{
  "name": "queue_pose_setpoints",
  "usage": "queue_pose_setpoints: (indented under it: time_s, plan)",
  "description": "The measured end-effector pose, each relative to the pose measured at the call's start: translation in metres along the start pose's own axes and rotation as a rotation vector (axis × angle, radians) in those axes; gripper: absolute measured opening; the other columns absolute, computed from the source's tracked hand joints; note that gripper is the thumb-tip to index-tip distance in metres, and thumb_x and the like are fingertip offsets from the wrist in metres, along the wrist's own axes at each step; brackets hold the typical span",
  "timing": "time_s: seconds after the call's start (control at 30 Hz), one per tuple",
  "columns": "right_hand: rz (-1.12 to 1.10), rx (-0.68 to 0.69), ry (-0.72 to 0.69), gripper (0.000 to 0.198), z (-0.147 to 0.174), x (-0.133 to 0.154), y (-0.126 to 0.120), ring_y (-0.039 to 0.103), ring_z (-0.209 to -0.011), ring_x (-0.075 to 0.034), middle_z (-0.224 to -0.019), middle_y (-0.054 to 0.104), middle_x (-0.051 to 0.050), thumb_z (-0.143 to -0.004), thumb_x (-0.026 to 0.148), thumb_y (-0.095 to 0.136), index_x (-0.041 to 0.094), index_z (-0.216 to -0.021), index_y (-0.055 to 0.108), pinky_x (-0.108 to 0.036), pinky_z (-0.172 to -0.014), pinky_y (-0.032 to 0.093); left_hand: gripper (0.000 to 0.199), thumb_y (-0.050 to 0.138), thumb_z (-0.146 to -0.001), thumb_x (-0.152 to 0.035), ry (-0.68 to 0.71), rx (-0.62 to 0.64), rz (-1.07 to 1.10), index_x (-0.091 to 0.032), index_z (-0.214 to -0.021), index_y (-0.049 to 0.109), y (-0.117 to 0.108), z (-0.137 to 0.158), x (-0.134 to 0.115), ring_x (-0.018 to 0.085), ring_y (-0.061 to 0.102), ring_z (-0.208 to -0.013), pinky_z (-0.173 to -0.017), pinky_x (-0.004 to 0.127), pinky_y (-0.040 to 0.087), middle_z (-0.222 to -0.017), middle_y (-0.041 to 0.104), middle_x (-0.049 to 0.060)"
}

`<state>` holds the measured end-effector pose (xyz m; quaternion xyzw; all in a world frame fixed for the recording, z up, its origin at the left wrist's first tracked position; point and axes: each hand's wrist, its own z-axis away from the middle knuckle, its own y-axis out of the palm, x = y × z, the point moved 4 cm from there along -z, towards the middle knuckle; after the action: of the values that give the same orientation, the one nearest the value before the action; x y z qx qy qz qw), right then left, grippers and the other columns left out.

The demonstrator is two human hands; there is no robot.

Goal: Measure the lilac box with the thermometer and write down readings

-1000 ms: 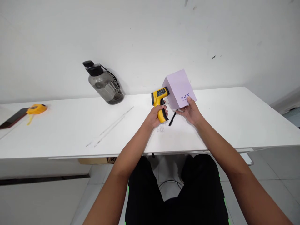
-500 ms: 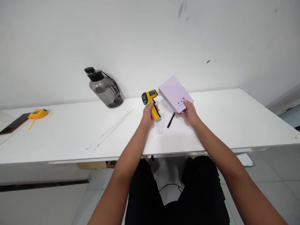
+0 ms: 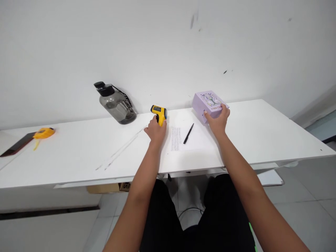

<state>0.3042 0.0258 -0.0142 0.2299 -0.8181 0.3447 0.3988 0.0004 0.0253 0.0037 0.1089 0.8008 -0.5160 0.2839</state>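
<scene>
My left hand (image 3: pixel 156 131) is closed around the grip of a yellow and black infrared thermometer gun (image 3: pixel 162 113), near the back of the white table. The gun's body points to the left, with its display end toward the right. My right hand (image 3: pixel 218 120) grasps the near side of a lilac box (image 3: pixel 201 103) with a printed design on top, thumb on one face and fingers on another. Whether the box rests on the table I cannot tell. Between my hands, a black pen (image 3: pixel 188 133) lies on a white sheet (image 3: pixel 199 145) with lines of handwriting.
A grey see-through water bottle (image 3: pixel 118 106) with a black lid stands against the wall. At the far left, a yellow tape measure (image 3: pixel 44 133) touches a dark flat phone-like object (image 3: pixel 18 144). The table's front edge (image 3: pixel 78 182) runs just above my knees.
My left hand has turned the thermometer gun over and shifted it left. My right hand has moved the lilac box right and rotated it, so its printed face now shows.
</scene>
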Motion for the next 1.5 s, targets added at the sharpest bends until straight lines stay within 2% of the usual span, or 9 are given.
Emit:
queue_pose_setpoints:
  time_s: [0.3,0.43,0.53,0.63,0.77,0.93,1.07,1.3,1.5]
  plan:
    - [0.070,-0.018,0.084,0.082,-0.010,-0.025,0.009,0.033,-0.137,-0.036,-0.141,0.026,-0.020,-0.074,0.050,0.070,0.022,-0.141,0.032,-0.054,-0.110,0.035,0.061,0.060,-0.083,-0.046,0.017,0.024,-0.079,-0.021,-0.137,0.046,0.018,-0.005,0.015,0.035,0.060,-0.113,-0.102,0.053,0.027,-0.114,0.069,0.015]
    - [0.243,-0.012,0.058,0.079,-0.009,-0.020,0.009,0.019,-0.144,-0.043,-0.152,0.018,-0.024,-0.075,0.049,0.071,0.021,-0.140,0.037,-0.071,-0.109,0.020,0.057,0.060,-0.083,-0.046,0.013,0.030,-0.136,-0.023,-0.133,0.050,0.022,-0.006,0.015,0.032,0.060,-0.113,-0.106,0.053,0.025,-0.109,0.071,0.013]
    - [0.437,0.078,-0.163,0.063,-0.002,-0.002,0.012,0.003,-0.149,-0.046,-0.160,0.013,-0.020,-0.082,0.042,0.067,0.023,-0.138,0.045,-0.078,-0.107,0.009,0.056,0.059,-0.082,-0.049,0.007,0.035,-0.155,-0.023,-0.131,0.052,0.023,-0.006,0.016,0.034,0.057,-0.117,-0.110,0.056,0.020,-0.110,0.071,0.014]
    - [0.548,0.322,-0.473,0.047,0.019,0.019,0.025,0.001,-0.152,-0.042,-0.163,0.021,-0.013,-0.087,0.026,0.060,0.026,-0.133,0.054,-0.075,-0.111,0.005,0.055,0.059,-0.083,-0.050,0.004,0.033,-0.146,-0.022,-0.129,0.055,0.025,-0.008,0.018,0.035,0.054,-0.120,-0.111,0.058,0.017,-0.111,0.071,0.015]
    - [0.570,0.629,-0.723,0.024,0.053,0.037,0.042,0.012,-0.152,-0.040,-0.159,0.034,-0.012,-0.090,0.021,0.056,0.024,-0.110,0.070,-0.074,-0.114,0.005,0.046,0.057,-0.086,-0.049,0.008,0.038,-0.174,-0.023,-0.123,0.059,0.026,-0.007,0.019,0.036,0.052,-0.121,-0.112,0.062,0.012,-0.113,0.069,0.015]
    - [0.429,0.742,-0.847,0.020,0.066,0.046,0.052,0.038,-0.143,-0.032,-0.139,0.058,-0.013,-0.093,0.021,0.051,0.022,-0.092,0.071,-0.063,-0.120,0.014,0.043,0.049,-0.092,-0.048,0.112,-0.080,-0.239,-0.024,-0.127,0.059,0.021,0.006,0.002,0.037,0.040,-0.133,-0.115,0.065,0.009,-0.139,0.054,0.017]
    - [0.419,0.790,-0.703,0.021,0.054,0.042,0.053,0.063,-0.108,-0.030,-0.104,0.071,-0.015,-0.095,0.022,0.046,0.018,-0.093,0.067,-0.055,-0.113,0.031,0.039,0.049,-0.093,-0.040,0.333,0.031,-0.094,-0.024,-0.126,0.060,0.027,0.017,-0.017,0.036,0.033,-0.141,-0.119,0.061,0.009,-0.146,0.049,0.015]
    - [0.310,0.461,-0.210,0.031,0.027,0.026,0.031,0.059,-0.088,-0.033,-0.093,0.064,-0.017,-0.099,0.038,0.030,0.019,-0.098,0.055,-0.048,-0.083,0.044,0.044,0.059,-0.087,-0.039,0.489,0.441,0.493,-0.025,-0.128,0.061,0.044,0.027,-0.023,0.027,0.039,-0.143,-0.121,0.041,0.020,-0.147,0.053,0.009]
    - [0.020,0.391,-0.007,0.041,0.030,0.023,0.028,0.057,-0.075,-0.028,-0.077,0.061,-0.005,-0.092,0.065,0.033,0.028,-0.095,0.051,-0.041,-0.077,0.045,0.068,0.058,-0.084,-0.056,0.419,0.564,0.111,-0.024,-0.143,0.048,0.059,0.035,-0.016,0.031,0.012,-0.153,-0.122,0.051,0.005,-0.162,0.029,0.012]
